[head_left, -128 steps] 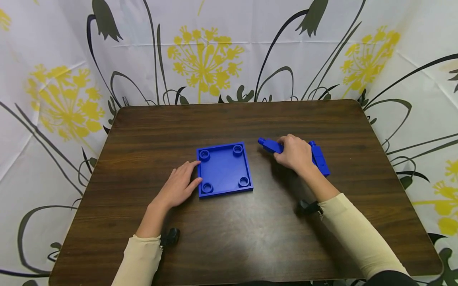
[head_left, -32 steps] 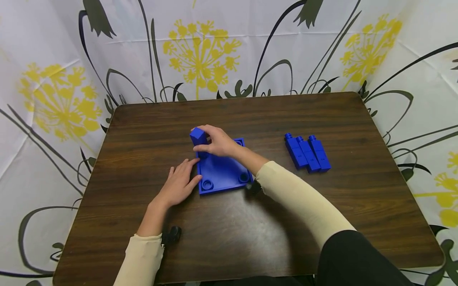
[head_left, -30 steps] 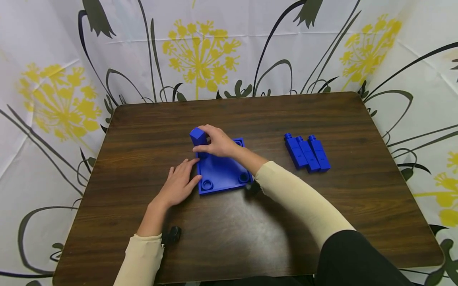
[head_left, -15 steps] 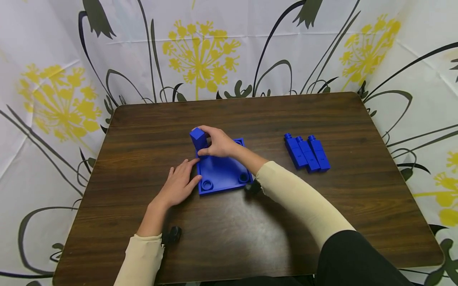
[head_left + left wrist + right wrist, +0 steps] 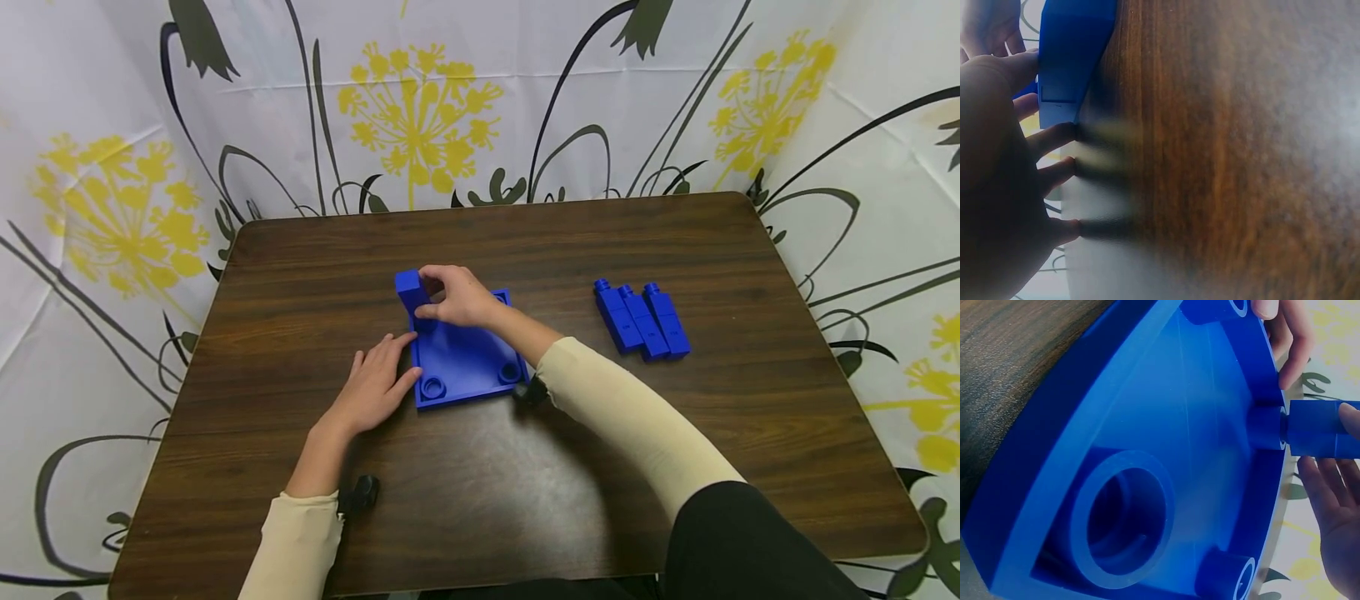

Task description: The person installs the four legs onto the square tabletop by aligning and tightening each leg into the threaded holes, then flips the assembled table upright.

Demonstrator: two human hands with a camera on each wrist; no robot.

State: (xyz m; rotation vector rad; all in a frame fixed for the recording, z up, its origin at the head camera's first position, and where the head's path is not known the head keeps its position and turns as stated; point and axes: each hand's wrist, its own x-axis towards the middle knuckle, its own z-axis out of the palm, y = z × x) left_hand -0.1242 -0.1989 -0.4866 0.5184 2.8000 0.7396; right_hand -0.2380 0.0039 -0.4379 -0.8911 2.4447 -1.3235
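Observation:
In the head view a blue square plate with a raised rim lies face up, a round socket in each corner. My right hand pinches a blue square post between thumb and fingers, upright over the far-left socket. The right wrist view shows the end of the post right at the mouth of that socket. My left hand rests at the plate's left edge, thumb and index fingertip against it, the fingers spread. The left wrist view has those fingertips down on the table.
Right of the plate, three blue posts lie side by side on the brown wooden table, round studs pointing away from me. A white floral curtain hangs behind the table's far edge.
Earlier my right hand picked up the post at the right and brought it to the plate's far-left socket. In the last second the post has turned about its upright axis. My left hand has stayed put.

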